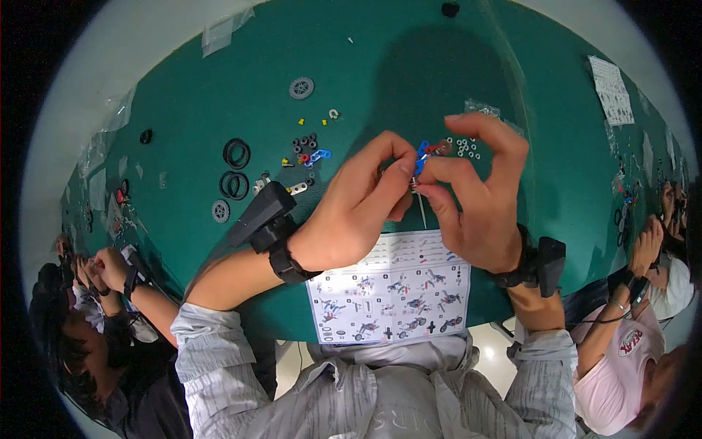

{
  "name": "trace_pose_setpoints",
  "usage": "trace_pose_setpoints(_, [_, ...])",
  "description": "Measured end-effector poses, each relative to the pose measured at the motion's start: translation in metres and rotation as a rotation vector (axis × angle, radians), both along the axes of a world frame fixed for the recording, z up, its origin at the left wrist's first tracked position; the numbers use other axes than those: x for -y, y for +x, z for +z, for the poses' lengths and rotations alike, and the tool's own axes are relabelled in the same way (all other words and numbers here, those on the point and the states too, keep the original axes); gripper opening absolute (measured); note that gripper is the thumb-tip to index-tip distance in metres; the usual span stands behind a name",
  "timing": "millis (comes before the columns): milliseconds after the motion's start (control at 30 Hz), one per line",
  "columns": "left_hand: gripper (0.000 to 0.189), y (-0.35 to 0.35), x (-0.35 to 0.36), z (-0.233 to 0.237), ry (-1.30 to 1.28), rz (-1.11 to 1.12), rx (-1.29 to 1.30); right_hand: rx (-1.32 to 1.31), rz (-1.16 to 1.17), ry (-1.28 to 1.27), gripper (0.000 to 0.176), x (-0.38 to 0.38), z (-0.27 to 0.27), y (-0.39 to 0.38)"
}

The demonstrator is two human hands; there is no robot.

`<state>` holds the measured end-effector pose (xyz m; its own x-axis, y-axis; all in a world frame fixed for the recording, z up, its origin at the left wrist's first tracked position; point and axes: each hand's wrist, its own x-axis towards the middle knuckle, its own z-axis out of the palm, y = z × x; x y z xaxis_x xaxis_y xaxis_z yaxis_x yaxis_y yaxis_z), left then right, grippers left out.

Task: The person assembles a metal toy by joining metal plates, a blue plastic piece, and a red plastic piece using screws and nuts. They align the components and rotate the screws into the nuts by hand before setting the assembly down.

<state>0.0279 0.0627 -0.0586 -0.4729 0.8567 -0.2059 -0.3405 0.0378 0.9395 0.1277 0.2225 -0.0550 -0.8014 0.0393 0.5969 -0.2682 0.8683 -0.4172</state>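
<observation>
My left hand (358, 201) pinches a small partly built toy model (422, 162) of blue and red pieces between thumb and fingers. From the other side, the thumb and index finger of my right hand (479, 197) close on the same model, near its lower end. The other fingers of this hand are raised and curled. A thin pale rod (423, 212) points down from between my hands toward the instruction sheet (391, 293). My fingertips hide much of the model.
Left of my hands lie black rubber tyres (235, 154), a grey wheel (301, 88), another grey wheel (220, 211), a blue piece (318, 156) and small dark rings (304, 141). Small white rings (465, 148) lie beyond my right hand. People work at both sides of the green table (351, 95).
</observation>
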Motion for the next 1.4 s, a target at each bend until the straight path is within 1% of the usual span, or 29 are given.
trace_pose_setpoints(167, [0.020,0.003,0.001,0.000,0.051,0.001,0.017,0.035,0.005,-0.032,0.029,0.000,0.003,0.002])
trace_pose_setpoints(267, [0.020,0.005,0.000,-0.002,0.092,0.038,-0.012,0.025,0.015,-0.061,0.027,-0.001,0.004,0.001])
trace_pose_setpoints(433, [0.020,0.006,0.001,-0.002,0.071,0.038,-0.066,-0.005,0.090,-0.144,0.026,-0.005,-0.003,-0.001])
trace_pose_setpoints(533, [0.020,0.006,0.002,-0.002,0.081,0.031,-0.082,0.032,0.116,-0.212,0.024,-0.005,-0.005,-0.001])
trace_pose_setpoints(667, [0.018,0.009,0.004,0.001,0.051,0.056,-0.098,0.021,0.092,-0.240,0.021,0.001,-0.005,0.001])
trace_pose_setpoints(733, [0.017,0.010,0.004,-0.006,0.075,0.094,-0.246,-0.031,0.066,-0.245,0.019,0.006,-0.010,0.001])
trace_pose_setpoints(800, [0.016,0.012,0.005,-0.007,0.093,0.119,-0.310,-0.032,0.047,-0.262,0.020,0.010,-0.010,0.003])
trace_pose_setpoints(867, [0.015,0.015,0.006,-0.003,0.105,0.131,-0.283,-0.001,0.034,-0.294,0.020,0.013,-0.009,0.006])
trace_pose_setpoints(967, [0.017,0.013,0.006,-0.001,0.066,0.131,-0.366,0.055,0.053,-0.356,0.021,0.013,-0.006,0.005])
trace_pose_setpoints(1033, [0.017,0.014,0.007,0.000,0.035,0.092,-0.174,0.057,0.093,-0.396,0.021,0.009,-0.007,0.002])
trace_pose_setpoints(1067, [0.017,0.013,0.007,0.001,0.022,0.073,-0.081,0.050,0.087,-0.374,0.021,0.009,-0.007,0.002])
trace_pose_setpoints(1167, [0.017,0.012,0.007,-0.005,0.064,0.052,-0.097,0.036,0.072,-0.330,0.021,0.010,-0.006,0.003])
trace_pose_setpoints(1267, [0.017,0.013,0.005,-0.003,0.121,0.056,-0.010,0.029,0.071,-0.333,0.020,0.008,-0.006,0.004])
trace_pose_setpoints(1367, [0.019,0.006,0.004,-0.006,0.185,-0.015,0.140,0.011,0.087,-0.353,0.020,0.002,-0.003,0.002])
trace_pose_setpoints(1400, [0.019,0.004,0.004,-0.007,0.210,-0.043,0.132,0.002,0.100,-0.367,0.020,-0.001,-0.004,0.001])
